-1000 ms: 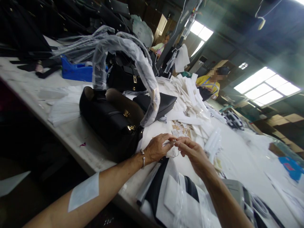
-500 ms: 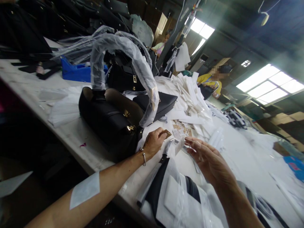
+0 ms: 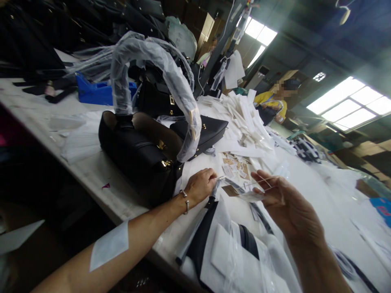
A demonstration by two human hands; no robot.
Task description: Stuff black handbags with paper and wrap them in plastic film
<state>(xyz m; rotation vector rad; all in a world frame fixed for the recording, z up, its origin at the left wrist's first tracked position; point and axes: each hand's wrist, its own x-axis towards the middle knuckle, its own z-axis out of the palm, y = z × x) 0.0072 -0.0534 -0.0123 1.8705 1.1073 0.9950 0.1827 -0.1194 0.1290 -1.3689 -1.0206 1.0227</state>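
My left hand (image 3: 201, 186), with a bracelet at the wrist, is closed, its fingertips pinching the top of a plastic-wrapped bag handle (image 3: 216, 188). That handle belongs to a black handbag (image 3: 200, 240) lying nearest me, partly covered by white sheets and clear plastic. My right hand (image 3: 287, 203) is closed on the thin white string of a hang tag (image 3: 249, 196); the string loops across its fingers. A brown card tag (image 3: 230, 190) hangs beside the white one, between the hands. Left of them stands an open black handbag (image 3: 137, 162) with gold hardware and a plastic-wrapped handle (image 3: 159, 53).
More tags (image 3: 235, 167) lie on the white table (image 3: 308, 191) beyond my hands. Behind them is a heap of white strips (image 3: 241, 118). A blue holder (image 3: 97, 91) and more black bags (image 3: 155, 95) are at the back left. A person in yellow (image 3: 270, 101) is farther off.
My right hand has moved right and toward me, drawing the tags and string along. The brown tag has left my left hand, which now curls at the handle.
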